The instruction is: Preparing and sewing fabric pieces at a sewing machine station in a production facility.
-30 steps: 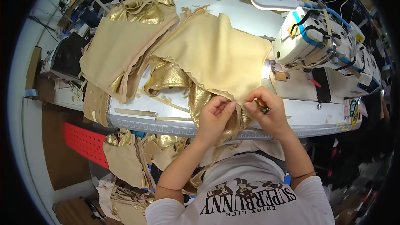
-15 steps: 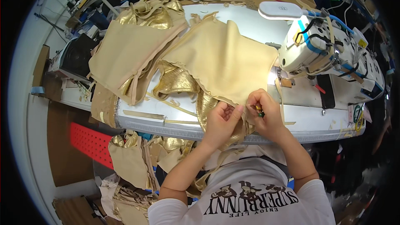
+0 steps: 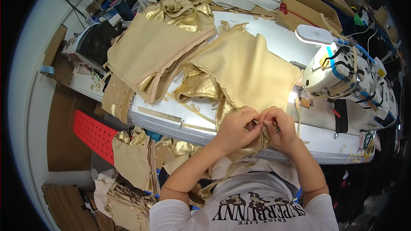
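Note:
A pale cream fabric panel (image 3: 261,77), backed with crinkled metallic gold fabric (image 3: 192,85), lies on the white table and hangs over its front edge. My left hand (image 3: 237,130) pinches the panel’s lower edge, fingertips bent inward. Beside it, my right hand (image 3: 280,132) is closed around a small dark tool (image 3: 276,126), mostly hidden, and its fingertips meet the left hand’s at the same edge. Exactly what lies between the fingertips is hidden.
At left, beige and gold pieces (image 3: 150,55) are piled. A white sewing machine (image 3: 325,81) with a lamp (image 3: 312,34) occupies the right. Behind are a cardboard box (image 3: 299,8) and papers. More fabric (image 3: 132,154) and a red perforated panel (image 3: 90,132) sit below left.
My fingertips have drawn closer together at the fabric’s edge, the right hand’s shifting toward the left. The whole view has shifted, so the table appears farther right and slightly lower.

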### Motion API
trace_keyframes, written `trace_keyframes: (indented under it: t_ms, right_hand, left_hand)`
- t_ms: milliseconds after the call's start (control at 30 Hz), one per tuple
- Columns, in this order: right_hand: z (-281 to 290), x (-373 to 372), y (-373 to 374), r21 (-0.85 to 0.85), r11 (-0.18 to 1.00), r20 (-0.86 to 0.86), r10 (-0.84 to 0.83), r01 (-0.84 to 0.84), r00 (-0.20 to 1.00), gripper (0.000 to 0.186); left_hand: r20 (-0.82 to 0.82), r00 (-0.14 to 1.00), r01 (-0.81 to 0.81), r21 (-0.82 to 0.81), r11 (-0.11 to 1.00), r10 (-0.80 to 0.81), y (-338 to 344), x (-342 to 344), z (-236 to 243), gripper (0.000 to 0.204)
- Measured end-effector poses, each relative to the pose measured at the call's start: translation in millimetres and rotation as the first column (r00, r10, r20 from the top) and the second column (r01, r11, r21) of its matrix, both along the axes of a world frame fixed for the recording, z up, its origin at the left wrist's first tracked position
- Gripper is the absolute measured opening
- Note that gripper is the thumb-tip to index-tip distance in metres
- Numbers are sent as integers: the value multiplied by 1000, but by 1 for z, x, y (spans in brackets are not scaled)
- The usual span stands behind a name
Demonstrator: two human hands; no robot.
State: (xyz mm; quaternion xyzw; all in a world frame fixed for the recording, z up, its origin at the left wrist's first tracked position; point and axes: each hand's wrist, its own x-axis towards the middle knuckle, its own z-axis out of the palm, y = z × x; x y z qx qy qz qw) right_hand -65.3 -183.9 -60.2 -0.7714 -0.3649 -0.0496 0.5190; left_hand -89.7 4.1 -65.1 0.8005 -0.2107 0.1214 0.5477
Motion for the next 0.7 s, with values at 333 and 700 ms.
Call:
trace_keyframes:
  t_ms: [333,700]
  right_hand:
    - [26,9,8,-75,992,-134,89,-100,987,24]
    - [35,26,8,-413,872,417,-74,262,906,20]
  left_hand:
    - [242,970,-61,104,993,34,22,16,-13,10]
    - [214,975,-80,74,994,63,20,23,-11,10]
